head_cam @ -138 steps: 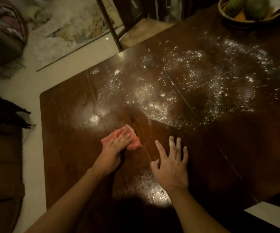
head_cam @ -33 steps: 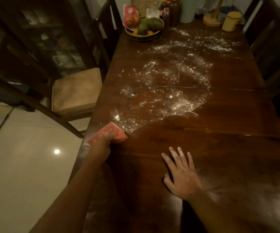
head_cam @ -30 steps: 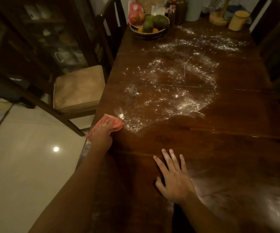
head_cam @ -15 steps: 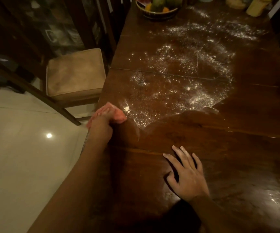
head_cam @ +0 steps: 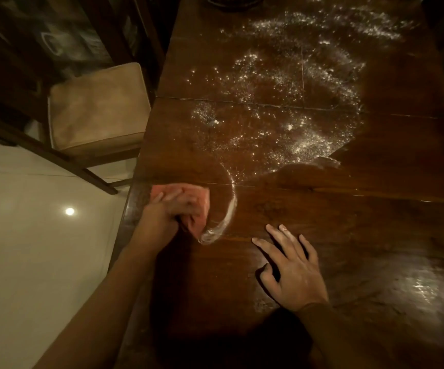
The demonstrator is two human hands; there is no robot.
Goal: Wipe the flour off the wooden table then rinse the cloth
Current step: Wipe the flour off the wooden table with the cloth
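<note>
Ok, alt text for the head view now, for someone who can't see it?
The left hand grips a pink cloth on the dark wooden table near its left edge, beside a curved ridge of white flour; the right hand rests flat on the wood. More flour is scattered farther up, and a tan cushioned chair stands at left.
</note>
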